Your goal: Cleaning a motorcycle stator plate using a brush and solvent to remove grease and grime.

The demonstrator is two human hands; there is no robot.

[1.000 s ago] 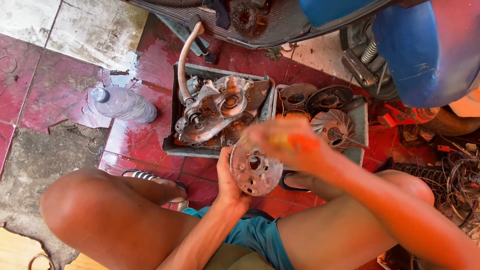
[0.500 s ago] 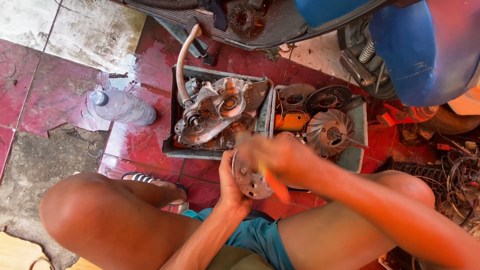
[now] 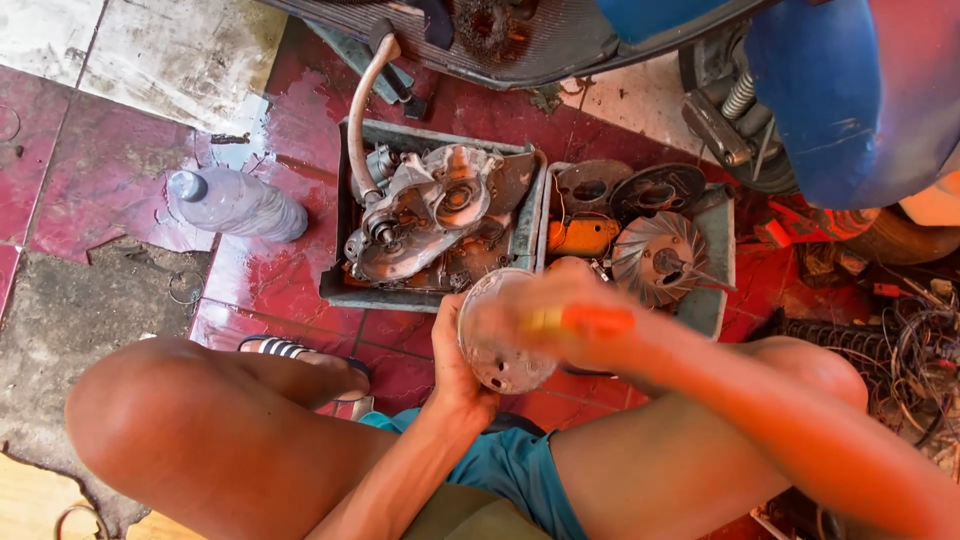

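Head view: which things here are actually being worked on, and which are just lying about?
In hand:
round grey metal disc with holes, held by left hand
orange-handled tool, blurred, in right hand

Lying about:
clear plastic bottle
grey tray holding engine casing
finned metal pulley
tangled wires

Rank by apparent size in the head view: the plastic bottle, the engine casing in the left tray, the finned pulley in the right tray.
1. engine casing, clearly largest.
2. plastic bottle.
3. finned pulley, only slightly smaller than the bottle, so that pair is unsure.
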